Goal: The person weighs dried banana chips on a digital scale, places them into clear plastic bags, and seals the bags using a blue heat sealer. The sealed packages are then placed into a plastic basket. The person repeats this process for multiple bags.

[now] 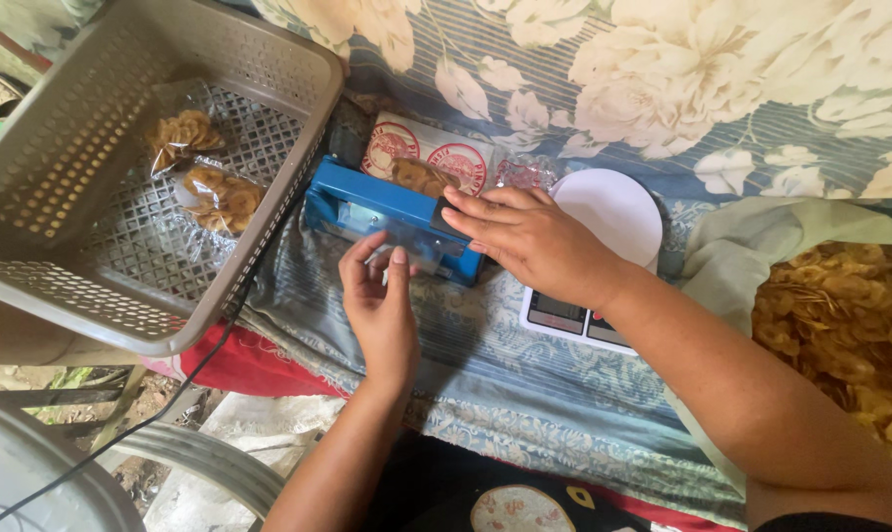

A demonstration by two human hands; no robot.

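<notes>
The right hand (pixel 529 236) lies flat, palm down, fingers pressing the bar of the blue heat sealer (pixel 387 217). Its grip is open and closed on nothing. Just left of it, the left hand (pixel 379 300) pinches the edge of a clear bag (pixel 406 241) under that bar, thumb and fingers nearly shut on the plastic. The chip-filled end of the bag (pixel 421 175) lies beyond the right fingertips. Under the right wrist sits a white scale (pixel 618 212). Far left of both hands stands a grey basket (pixel 62 148) with two sealed chip packets (pixel 204 172).
</notes>
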